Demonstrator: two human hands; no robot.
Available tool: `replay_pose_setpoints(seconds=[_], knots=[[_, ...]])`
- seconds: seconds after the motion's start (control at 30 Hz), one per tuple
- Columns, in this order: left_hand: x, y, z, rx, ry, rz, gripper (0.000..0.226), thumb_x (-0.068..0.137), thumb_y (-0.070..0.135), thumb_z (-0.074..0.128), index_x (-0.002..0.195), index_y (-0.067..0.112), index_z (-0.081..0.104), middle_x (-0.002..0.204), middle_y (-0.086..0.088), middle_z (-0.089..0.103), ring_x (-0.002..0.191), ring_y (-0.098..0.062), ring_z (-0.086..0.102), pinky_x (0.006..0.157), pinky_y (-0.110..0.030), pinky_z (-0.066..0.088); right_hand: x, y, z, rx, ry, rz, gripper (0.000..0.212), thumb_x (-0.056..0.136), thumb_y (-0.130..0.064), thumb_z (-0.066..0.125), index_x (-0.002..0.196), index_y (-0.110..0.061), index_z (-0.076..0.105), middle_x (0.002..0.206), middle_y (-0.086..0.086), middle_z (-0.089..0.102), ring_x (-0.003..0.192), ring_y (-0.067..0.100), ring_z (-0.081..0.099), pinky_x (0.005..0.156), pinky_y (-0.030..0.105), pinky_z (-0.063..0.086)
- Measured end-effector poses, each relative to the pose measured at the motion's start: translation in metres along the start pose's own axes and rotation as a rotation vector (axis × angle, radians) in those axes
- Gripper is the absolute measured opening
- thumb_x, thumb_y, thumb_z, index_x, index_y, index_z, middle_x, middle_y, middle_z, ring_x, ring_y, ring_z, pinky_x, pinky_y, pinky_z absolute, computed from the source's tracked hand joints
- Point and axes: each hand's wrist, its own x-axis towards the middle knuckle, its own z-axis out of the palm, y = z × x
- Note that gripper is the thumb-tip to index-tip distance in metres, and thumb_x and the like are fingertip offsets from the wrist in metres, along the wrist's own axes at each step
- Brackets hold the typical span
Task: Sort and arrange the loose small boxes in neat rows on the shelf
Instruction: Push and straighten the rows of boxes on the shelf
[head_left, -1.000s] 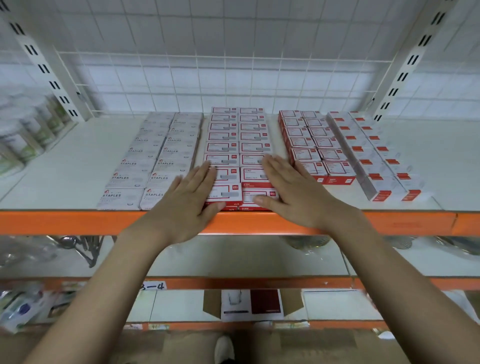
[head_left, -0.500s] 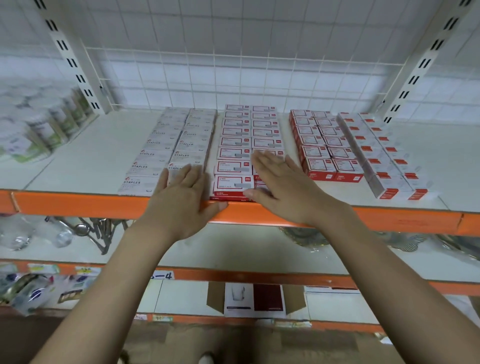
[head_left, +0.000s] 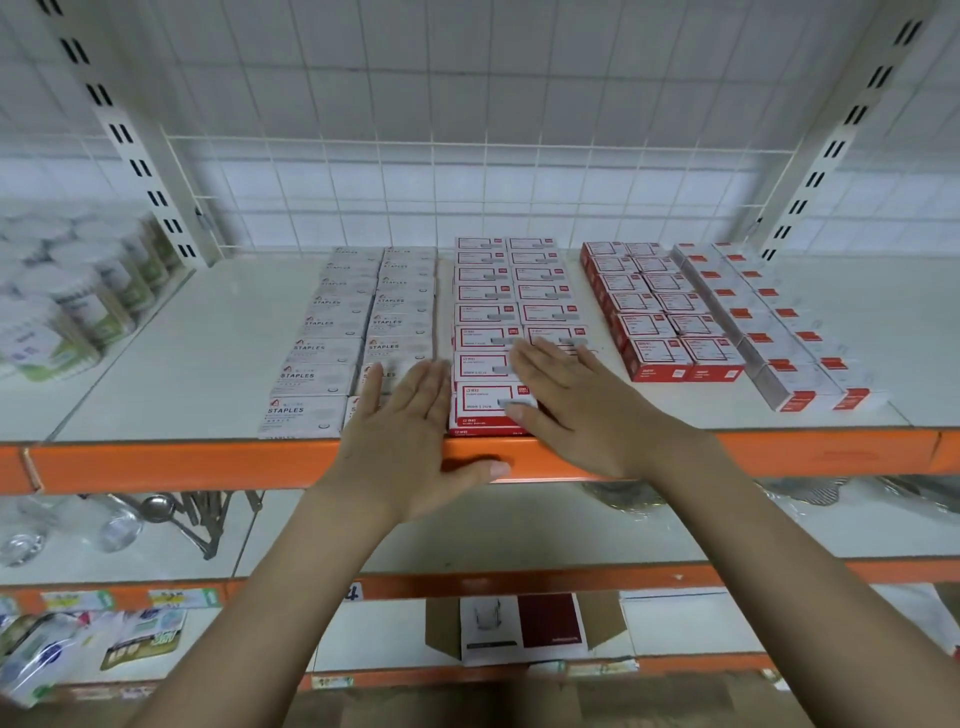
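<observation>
Small boxes lie in rows on the white shelf (head_left: 197, 332) with an orange front rail. At the left are two rows of grey staples boxes (head_left: 332, 322). In the middle run two rows of red-and-white boxes (head_left: 488, 312). Further right sit two rows of red boxes (head_left: 654, 306) and two rows of white boxes with red ends (head_left: 779, 332). My left hand (head_left: 410, 431) lies flat with straight fingers between the grey rows and the middle rows, thumb over the rail. My right hand (head_left: 576, 405) rests flat on the front boxes of the middle right row.
White jars with green labels (head_left: 67, 301) stand at the far left of the shelf. A wire grid (head_left: 467, 192) closes the back. Slotted uprights rise at both sides. Lower shelves hold glassware (head_left: 62, 525), packets and an opened carton (head_left: 519, 629).
My left hand has slid left off the middle boxes into the gap beside the grey rows. My right hand stays flat on the middle right row. The camera view has shifted.
</observation>
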Motion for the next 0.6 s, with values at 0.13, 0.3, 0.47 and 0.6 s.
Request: replay_pose_setpoints(seconds=[0.13, 0.3, 0.47, 0.6], knots=[[0.002, -0.002, -0.001, -0.02, 0.028, 0.022, 0.117, 0.049, 0.083, -0.015, 0.148, 0.021, -0.011, 0.157, 0.004, -0.009, 0.142, -0.012, -0.015, 0.112, -0.042, -0.018, 0.0, -0.001, -0.001, 0.022, -0.02, 0.018, 0.064, 0.095, -0.054, 0.012, 0.148, -0.024, -0.008, 0.155, -0.01, -0.013, 0.14, 0.003, -0.018, 0.116, 0.031, -0.012], [0.007, -0.01, -0.008, 0.025, 0.061, 0.025, 0.123, 0.049, 0.083, -0.018, 0.15, 0.018, 0.008, 0.156, 0.002, 0.014, 0.144, -0.015, 0.003, 0.113, -0.039, -0.011, 0.001, -0.005, -0.005, 0.042, -0.013, 0.03, 0.061, 0.097, -0.051, 0.012, 0.149, -0.023, -0.004, 0.155, -0.01, -0.011, 0.14, 0.002, -0.017, 0.115, 0.03, -0.013], [0.007, -0.01, -0.015, 0.07, 0.069, 0.05, 0.123, 0.05, 0.083, -0.016, 0.149, 0.017, 0.016, 0.152, 0.001, 0.026, 0.142, -0.016, 0.013, 0.115, -0.041, -0.003, 0.005, -0.007, -0.007, 0.059, 0.0, 0.027, 0.06, 0.097, -0.05, 0.013, 0.149, -0.024, -0.005, 0.156, -0.01, -0.01, 0.14, 0.003, -0.016, 0.114, 0.028, -0.014], [0.014, -0.01, -0.016, 0.043, 0.086, 0.038, 0.123, 0.05, 0.089, -0.011, 0.15, 0.02, 0.007, 0.154, -0.001, 0.019, 0.143, -0.018, 0.008, 0.116, -0.042, -0.002, 0.011, -0.007, -0.011, 0.072, 0.011, 0.03, 0.059, 0.098, -0.049, 0.013, 0.149, -0.025, -0.004, 0.156, -0.01, -0.011, 0.14, 0.003, -0.016, 0.114, 0.028, -0.013]])
